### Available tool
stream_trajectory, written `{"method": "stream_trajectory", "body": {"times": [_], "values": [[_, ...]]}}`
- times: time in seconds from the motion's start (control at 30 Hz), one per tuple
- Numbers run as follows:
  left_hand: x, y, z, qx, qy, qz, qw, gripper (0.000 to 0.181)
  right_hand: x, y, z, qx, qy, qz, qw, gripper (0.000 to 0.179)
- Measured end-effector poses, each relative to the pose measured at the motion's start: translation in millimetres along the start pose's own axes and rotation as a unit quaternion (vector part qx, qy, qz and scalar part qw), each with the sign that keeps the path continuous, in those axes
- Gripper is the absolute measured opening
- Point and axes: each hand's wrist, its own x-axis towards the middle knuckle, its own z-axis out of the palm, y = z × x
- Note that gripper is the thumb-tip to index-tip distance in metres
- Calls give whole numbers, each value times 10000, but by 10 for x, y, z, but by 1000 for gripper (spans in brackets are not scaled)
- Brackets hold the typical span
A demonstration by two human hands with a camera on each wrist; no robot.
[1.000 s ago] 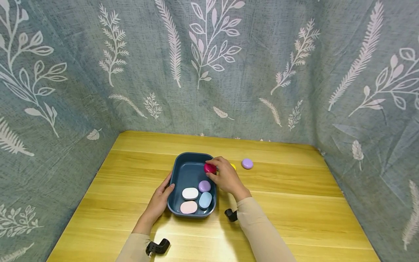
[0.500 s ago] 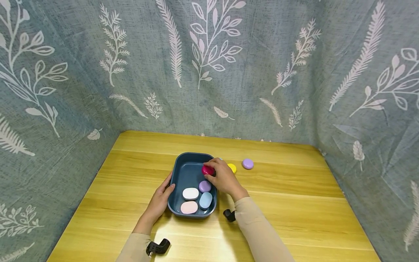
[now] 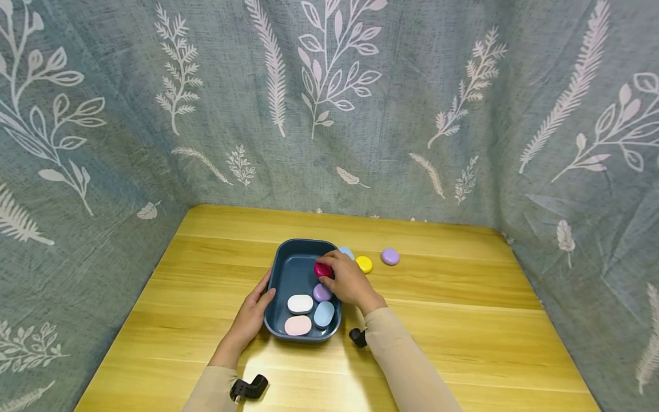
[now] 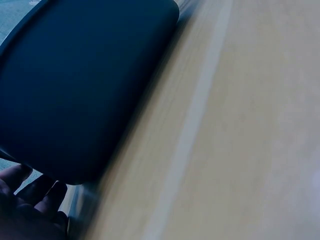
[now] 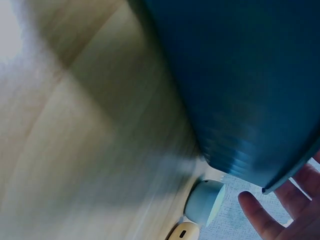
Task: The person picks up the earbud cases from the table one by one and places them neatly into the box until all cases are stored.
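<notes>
A dark blue rectangular tray (image 3: pixel 292 277) with rounded corners stands on the table. My left hand (image 3: pixel 252 312) grips its left side, thumb over the rim and fingers along the outer wall. In the left wrist view, fingertips (image 4: pixel 52 197) lie close to the tray's outer wall (image 4: pixel 85 90). My right hand (image 3: pixel 352 280) reaches over the right rim, pinching a glossy crimson round piece (image 3: pixel 321 269) inside the tray. Just in front of it lies a purple round piece (image 3: pixel 322 292), beside a light blue oval (image 3: pixel 324 314), a white oval (image 3: pixel 300 304) and a pale pink oval (image 3: pixel 297 325).
Right of the tray, a light blue piece (image 3: pixel 346 252) is partly hidden by my right hand. Beyond it are a yellow round piece (image 3: pixel 364 264) with a slot in its side (image 5: pixel 184 232) and a purple round piece (image 3: pixel 390 256). Patterned curtains (image 3: pixel 329 166) surround the wooden table (image 3: pixel 463 343).
My right hand has moved left and slightly nearer with the crimson piece, from the right rim further into the tray. The yellow and light blue pieces behind it show more. The left hand stays put.
</notes>
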Motion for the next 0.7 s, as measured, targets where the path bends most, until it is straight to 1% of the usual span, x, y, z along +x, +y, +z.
{"method": "stream_trajectory", "body": {"times": [0.13, 0.7], "values": [[1, -3, -8, -53, -20, -55, 10000, 58, 9, 20, 35, -206, -56, -55, 9998, 42], [10, -1, -2, 11, 4, 67, 10000, 57, 45, 8, 81, -823, -343, 72, 9960, 41]]}}
